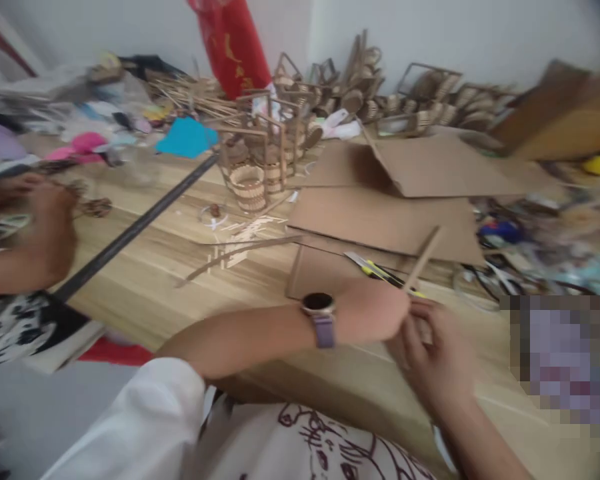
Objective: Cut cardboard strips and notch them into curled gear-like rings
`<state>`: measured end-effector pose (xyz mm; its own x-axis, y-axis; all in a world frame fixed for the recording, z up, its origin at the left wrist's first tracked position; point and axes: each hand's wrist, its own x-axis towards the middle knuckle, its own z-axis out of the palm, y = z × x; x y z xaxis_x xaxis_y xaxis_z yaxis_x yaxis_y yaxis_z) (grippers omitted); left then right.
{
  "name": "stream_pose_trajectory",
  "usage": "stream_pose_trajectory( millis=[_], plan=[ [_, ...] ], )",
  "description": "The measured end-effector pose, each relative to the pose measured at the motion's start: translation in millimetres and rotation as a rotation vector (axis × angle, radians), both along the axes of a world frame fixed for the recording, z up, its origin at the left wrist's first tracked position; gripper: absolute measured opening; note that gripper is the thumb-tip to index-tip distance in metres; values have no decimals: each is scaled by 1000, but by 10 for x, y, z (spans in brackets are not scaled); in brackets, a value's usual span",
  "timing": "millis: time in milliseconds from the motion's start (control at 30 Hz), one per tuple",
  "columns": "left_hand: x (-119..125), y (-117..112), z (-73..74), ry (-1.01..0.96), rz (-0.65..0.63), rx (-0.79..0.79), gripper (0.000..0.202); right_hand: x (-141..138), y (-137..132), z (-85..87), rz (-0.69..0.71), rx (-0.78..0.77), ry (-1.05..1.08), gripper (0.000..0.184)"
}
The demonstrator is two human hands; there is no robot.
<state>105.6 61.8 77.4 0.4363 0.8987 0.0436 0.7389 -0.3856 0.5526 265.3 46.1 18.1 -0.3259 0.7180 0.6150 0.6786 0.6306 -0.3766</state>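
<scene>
The two hands are close together over the near part of the wooden table (155,267). The left hand (380,310) has its back turned up, and a watch (319,303) sits on that wrist. The right hand (437,353) has bent fingers. A thin brown strip (424,257) sticks up at a slant from where the hands meet. I cannot tell which hand grips it, or how tightly, because the fingers are partly hidden and blurry.

Just past the hands, a yellow and black cutter (367,268) lies by flat brown cardboard (405,227). To the left, small pale sticks (240,243) lie in a messy bunch, with a long bent strip (230,257) by them. Behind the sticks stands a little woven basket (247,190). A long black bar (140,223) slants across the table. On its far left side is another person's hand (50,200).

At the back, lots of little baskets (430,100) are heaped near a pale wall (405,27). A red bag (237,47) and a bright blue piece (187,137) are there too. A big cardboard box (570,113) leans on the right.
</scene>
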Motion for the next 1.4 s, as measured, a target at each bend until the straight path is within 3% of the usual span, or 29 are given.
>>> stream_pose_trajectory(
  millis=[233,333,433,833,1400],
  plan=[
    [-232,-89,-110,-100,1,-156,30,-169,-85,138,106,-24,46,15],
    [-285,-178,-116,-354,101,-367,28,-234,-110,206,150,-23,33,17],
    [-320,-250,-127,-488,157,-447,28,-294,-107,269,194,-19,12,17],
    [-285,-394,-286,-405,255,-204,22,-327,-133,237,154,-2,82,19],
    [-260,-462,-346,-355,253,-186,23,-313,-143,158,76,-81,143,11]
  ],
)
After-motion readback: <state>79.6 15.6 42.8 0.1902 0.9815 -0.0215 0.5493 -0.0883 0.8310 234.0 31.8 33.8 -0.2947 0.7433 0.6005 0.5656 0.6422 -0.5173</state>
